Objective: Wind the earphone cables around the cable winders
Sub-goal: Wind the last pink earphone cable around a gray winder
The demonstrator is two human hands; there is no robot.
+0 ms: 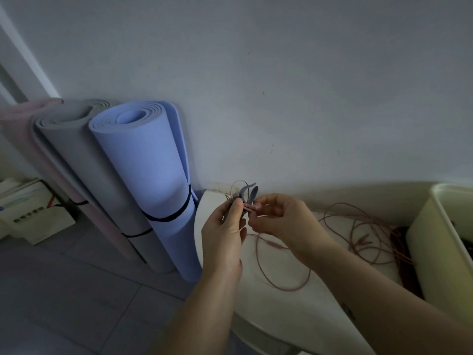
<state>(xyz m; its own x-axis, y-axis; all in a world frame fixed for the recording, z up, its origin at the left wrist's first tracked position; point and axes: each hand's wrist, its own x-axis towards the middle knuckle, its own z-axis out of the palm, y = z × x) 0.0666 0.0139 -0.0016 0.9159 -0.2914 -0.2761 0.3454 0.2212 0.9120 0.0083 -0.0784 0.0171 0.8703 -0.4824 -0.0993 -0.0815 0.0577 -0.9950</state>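
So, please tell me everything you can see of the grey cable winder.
The grey cable winder looks like soft, rubbery plastic, with two curved flaps standing up at its top. It is held roughly upright above the far corner of the white table, near the wall. The left hand grips its lower part, thumb on the front, hiding most of it. The right hand pinches the pink earphone cable right beside it. How much cable is wound cannot be told.

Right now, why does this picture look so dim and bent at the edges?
Head view: dim, bluish light, no glare; the wide lens bows the table rim; left hand gripping the winder and right hand pinching the cable look slightly soft.
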